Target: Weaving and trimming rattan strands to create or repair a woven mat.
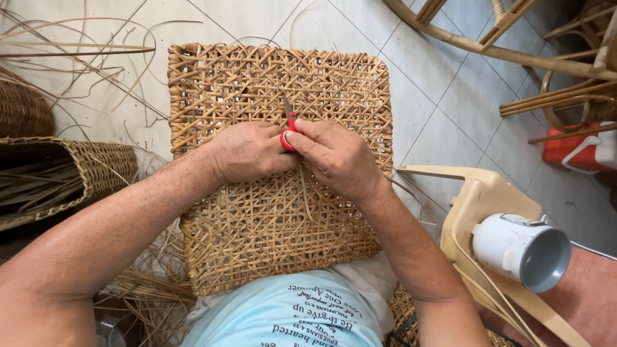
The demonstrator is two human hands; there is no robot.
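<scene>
Hands meet at the centre of a square woven cane panel [276, 212] that rests on the person's lap, its far edge over the tiled floor [443, 90]. The left hand [247, 151] lies knuckles-up on the weave with its fingers curled under; what they press or pinch is hidden, so their grasp cannot be told. The right hand [337, 157] is clenched around the red handle of a small pair of scissors [288, 125], whose grey blades point away from the body, flat along the cane strands. A loose cane strip [303, 193] runs from under the right hand toward the person's body across the panel.

Surroundings: a woven basket [71, 173] holding cane strips lies to the left, with loose strands scattered about it. A beige plastic chair [488, 199] stands to the right, and a white mug [524, 247] lies on its side on the chair. Rattan chair frames [553, 64] occupy the upper right corner.
</scene>
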